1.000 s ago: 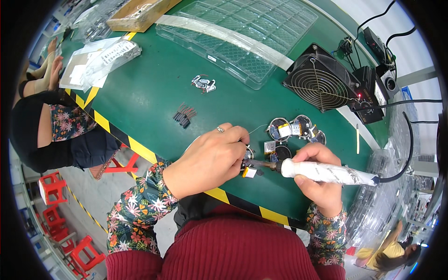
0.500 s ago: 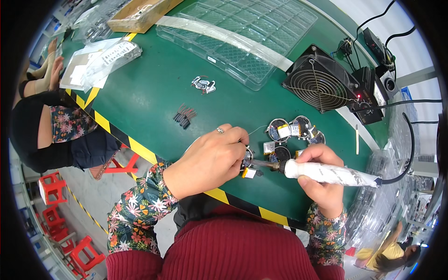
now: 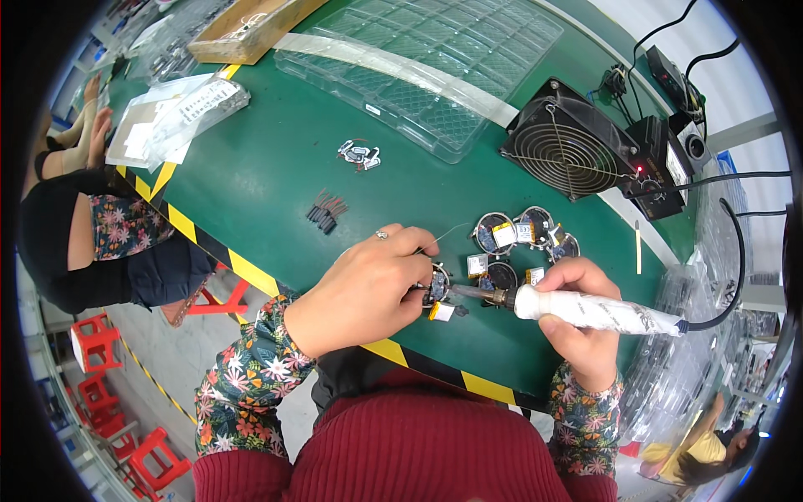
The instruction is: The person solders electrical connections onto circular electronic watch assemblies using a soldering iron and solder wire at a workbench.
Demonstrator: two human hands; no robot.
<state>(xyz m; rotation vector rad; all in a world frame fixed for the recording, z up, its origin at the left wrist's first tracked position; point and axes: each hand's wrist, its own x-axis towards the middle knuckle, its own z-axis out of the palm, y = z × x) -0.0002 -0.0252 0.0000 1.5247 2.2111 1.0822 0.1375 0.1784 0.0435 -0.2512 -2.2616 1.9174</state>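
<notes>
My right hand (image 3: 585,322) grips a soldering iron (image 3: 598,309) by its white-wrapped handle. Its metal tip points left at a small round circuit board (image 3: 438,286), and I cannot tell whether they touch. My left hand (image 3: 372,280) is closed at the board's left edge, fingertips partly hidden. A thin solder wire (image 3: 454,230) sticks out from its fingers toward the upper right. Below the board lies a small battery (image 3: 442,311) with yellow tape. Several more round boards (image 3: 493,233) with silver rims and small batteries are grouped beyond the iron.
Black wired parts (image 3: 326,213) and white wired parts (image 3: 360,155) lie on the green table. A clear plastic tray (image 3: 418,92) and wooden box (image 3: 251,33) are behind. A black fan (image 3: 569,138) stands right; the iron's cord (image 3: 732,293) runs beside it. Another person (image 3: 92,226) sits left.
My left hand has shifted slightly left, showing more of the round board. The soldering iron stays nearly in place, its tip still by the board.
</notes>
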